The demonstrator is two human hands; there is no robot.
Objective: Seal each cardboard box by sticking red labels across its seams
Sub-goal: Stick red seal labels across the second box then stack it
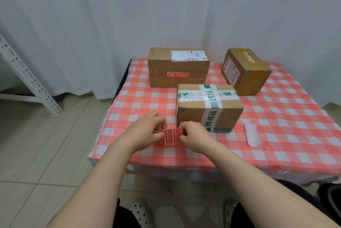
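Observation:
Three cardboard boxes stand on the table [276, 135], which has a red-and-white checked cloth. The far left box [177, 67] has a red label [178, 74] across its front seam and a white shipping label on top. The near box [208, 105] is wrapped in green-and-white tape. A third box [243, 70] sits tilted at the far right. My left hand [147, 129] grips a roll of red labels [170, 136], and its free end stretches to my right hand [195, 135], which pinches that end. Both hands are just left of the near box.
A strip of white backing paper [251, 133] lies on the cloth right of the near box. A white perforated metal frame [27, 78] stands on the tiled floor at the left. White curtains hang behind the table. My knees and white shoes are below the table's front edge.

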